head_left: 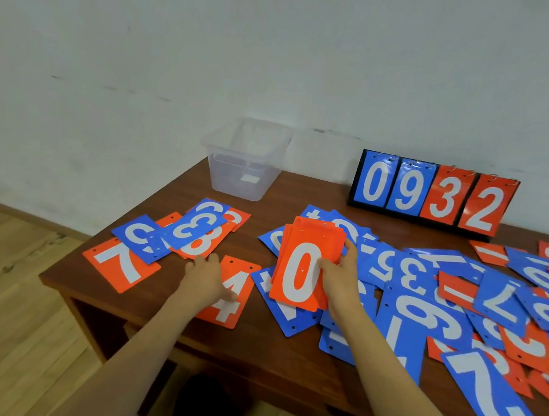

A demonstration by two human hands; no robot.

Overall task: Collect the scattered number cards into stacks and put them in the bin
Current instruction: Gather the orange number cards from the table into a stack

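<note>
The right hand (340, 277) curls round a stack of orange cards (300, 272) with a 0 on top, in front of the clear bin (235, 182). The left hand (205, 278) lies flat on an orange 4 card (236, 309), also in front of the bin. More cards (427, 293) cover the brown bench (250, 352). A scoreboard (432, 195) stands right of the bin, by a white wall (216, 47).

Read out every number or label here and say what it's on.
"0932": flip scoreboard, blue 0 and 9, red 3 and 2.
"0": top of the orange stack gripped by the right hand.
"7": front-left orange card.
"4": near orange card partly under the left hand.
"3": top blue card on the left pile.
"2": front-right blue card.
Remaining heap: digits mostly overlapped.
Sticker in the bin: too blurred to read.
</note>
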